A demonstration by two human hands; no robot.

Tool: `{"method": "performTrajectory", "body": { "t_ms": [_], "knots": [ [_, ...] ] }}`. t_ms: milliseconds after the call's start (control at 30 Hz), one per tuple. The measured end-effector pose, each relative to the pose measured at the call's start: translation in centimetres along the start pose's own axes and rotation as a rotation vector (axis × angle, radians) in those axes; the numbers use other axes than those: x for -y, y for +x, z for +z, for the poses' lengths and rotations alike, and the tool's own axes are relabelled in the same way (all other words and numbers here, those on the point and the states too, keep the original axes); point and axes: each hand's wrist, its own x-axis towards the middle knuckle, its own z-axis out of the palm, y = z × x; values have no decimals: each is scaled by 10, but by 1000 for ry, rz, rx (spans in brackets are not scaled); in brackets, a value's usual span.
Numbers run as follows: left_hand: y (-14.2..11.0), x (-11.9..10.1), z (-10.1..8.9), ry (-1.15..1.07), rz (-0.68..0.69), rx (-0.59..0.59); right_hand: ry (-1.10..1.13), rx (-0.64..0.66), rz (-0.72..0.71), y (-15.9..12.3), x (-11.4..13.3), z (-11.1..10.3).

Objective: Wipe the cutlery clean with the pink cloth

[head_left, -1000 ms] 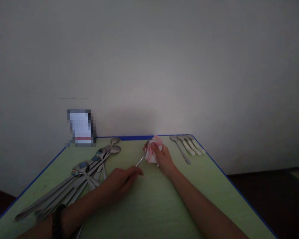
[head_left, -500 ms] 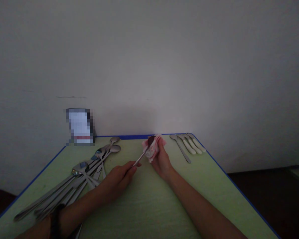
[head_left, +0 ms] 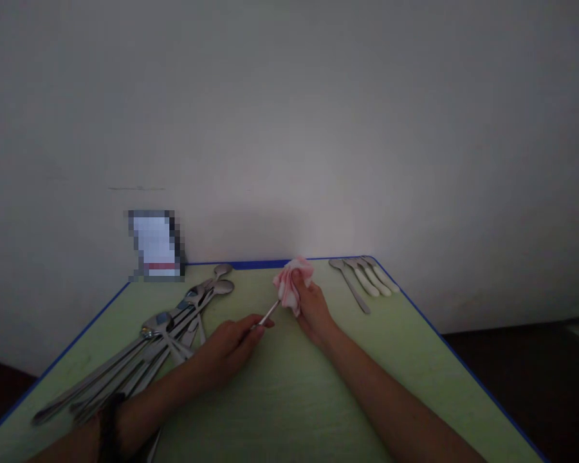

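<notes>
My left hand (head_left: 231,344) pinches the handle end of a metal spoon (head_left: 269,313) that slants up to the right over the green table (head_left: 289,392). The spoon's bowl is hidden inside a pink-and-white cloth (head_left: 292,283), which my right hand (head_left: 311,308) holds wrapped around it, thumb pressed on top. Both hands are closed near the table's middle, toward the far edge.
A pile of several long metal spoons (head_left: 159,337) lies at the left. Several spoons with white handles (head_left: 367,280) lie in a row at the far right. A blurred white object (head_left: 155,245) stands at the far left corner against the wall. The table has a blue rim.
Half a second ago the spoon's bowl showed against the cloth; the cloth now covers it again, and my right hand has closed around it.
</notes>
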Motion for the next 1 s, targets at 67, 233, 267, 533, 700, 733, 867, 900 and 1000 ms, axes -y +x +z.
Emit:
{"method": "performTrajectory", "body": {
  "t_ms": [67, 233, 267, 533, 700, 733, 867, 900, 1000],
  "knots": [
    [-1, 0, 0, 20, -4, -7, -13, 30, 26, 0, 0, -1],
    [-1, -2, 2, 37, 15, 6, -17, 126, 144, -1, 4, -2],
    [-1, -2, 2, 39, 18, 11, -14, 150, 159, -1, 5, -2],
    [0, -7, 0, 66, -11, 22, 24, 218, 182, -1, 6, -4],
    [0, -6, 0, 60, -27, 3, 151, 118, 139, 4, 1, -5],
    [0, -5, 0, 54, -21, -14, 181, 77, 129, 5, 0, -6],
    [0, -4, 1, -1, -24, -113, 225, 0, 138, 9, -3, -11],
    [0, -3, 1, -5, -37, -137, 220, 9, 149, 10, -2, -12],
    [1, -2, 1, 24, -55, -174, 180, 64, 169, 9, 1, -13]
  ]
}}
